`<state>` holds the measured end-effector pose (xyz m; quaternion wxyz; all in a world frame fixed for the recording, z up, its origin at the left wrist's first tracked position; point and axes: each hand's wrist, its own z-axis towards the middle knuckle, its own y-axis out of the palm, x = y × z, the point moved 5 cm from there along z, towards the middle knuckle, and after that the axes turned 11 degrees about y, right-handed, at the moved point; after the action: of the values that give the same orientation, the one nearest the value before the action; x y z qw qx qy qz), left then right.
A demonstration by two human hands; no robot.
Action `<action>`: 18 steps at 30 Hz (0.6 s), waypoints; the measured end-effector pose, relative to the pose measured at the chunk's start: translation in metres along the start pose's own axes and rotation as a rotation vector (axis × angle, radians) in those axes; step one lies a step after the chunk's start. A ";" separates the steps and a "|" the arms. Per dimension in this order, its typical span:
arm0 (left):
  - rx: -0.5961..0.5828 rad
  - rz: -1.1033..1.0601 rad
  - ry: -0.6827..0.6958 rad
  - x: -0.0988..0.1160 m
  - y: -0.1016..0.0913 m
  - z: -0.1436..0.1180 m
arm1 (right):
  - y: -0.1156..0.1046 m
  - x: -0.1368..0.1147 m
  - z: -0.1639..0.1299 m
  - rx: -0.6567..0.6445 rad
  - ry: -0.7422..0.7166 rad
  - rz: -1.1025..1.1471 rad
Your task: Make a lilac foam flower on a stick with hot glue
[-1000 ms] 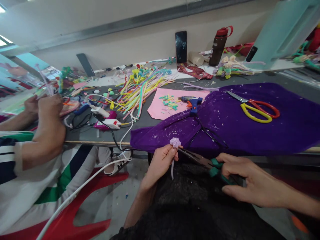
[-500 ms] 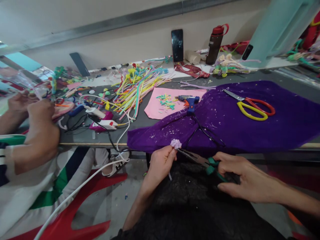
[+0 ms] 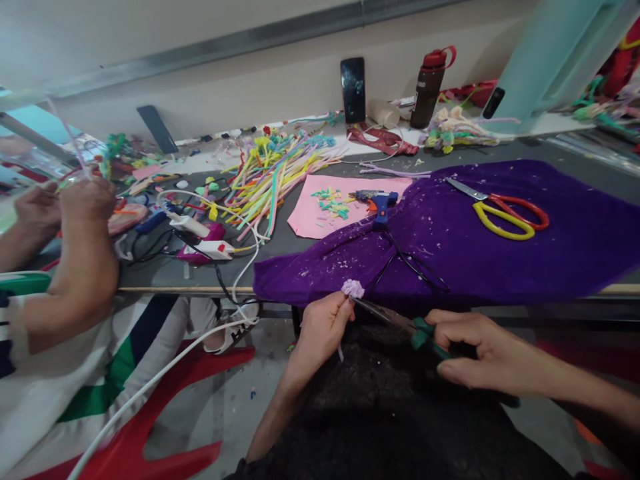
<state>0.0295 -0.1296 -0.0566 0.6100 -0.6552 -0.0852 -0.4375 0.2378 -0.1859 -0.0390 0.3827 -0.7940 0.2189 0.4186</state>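
Note:
Pinched between the thumb and fingers of my left hand [image 3: 325,328] is a small lilac flower [image 3: 353,289], its pale stem hanging below my fist. My right hand [image 3: 485,353] is closed around the green handles of long-nosed pliers [image 3: 395,316]. The jaw tips reach the underside of the flower, right beside my left fingertips; whether they grip it is too small to tell. Both hands are above my dark-clothed lap at the table edge. Behind them a purple cloth [image 3: 500,267] bears scissors [image 3: 505,210] with one red and one yellow handle.
A blue glue gun [image 3: 381,203] lies partly on a pink sheet [image 3: 305,213] with small cut pieces. Coloured pipe cleaners [image 3: 280,180], a power strip [image 3: 213,247], a phone [image 3: 353,90] and a bottle [image 3: 430,87] stand or lie beyond. At left, another person's hands [image 3: 85,200] work.
My right hand has closed further on the handles, and the plier jaws look narrower. My left hand and the flower stay nearly in place. The other person's hand has risen slightly.

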 end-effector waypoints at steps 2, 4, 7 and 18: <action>0.002 0.011 0.004 0.000 0.000 0.000 | -0.001 0.002 0.000 -0.050 0.022 0.088; 0.003 0.024 0.010 0.001 0.001 0.000 | -0.002 0.003 0.001 -0.092 0.044 0.169; 0.006 0.033 0.019 0.001 0.001 -0.001 | -0.004 0.005 0.001 -0.130 0.063 0.249; 0.073 -0.310 -0.131 -0.014 0.001 -0.001 | -0.003 -0.018 -0.010 0.070 0.009 -0.150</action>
<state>0.0219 -0.1247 -0.0669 0.5515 -0.6388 -0.2407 -0.4794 0.2347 -0.1913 -0.0198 0.4394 -0.7961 0.1751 0.3775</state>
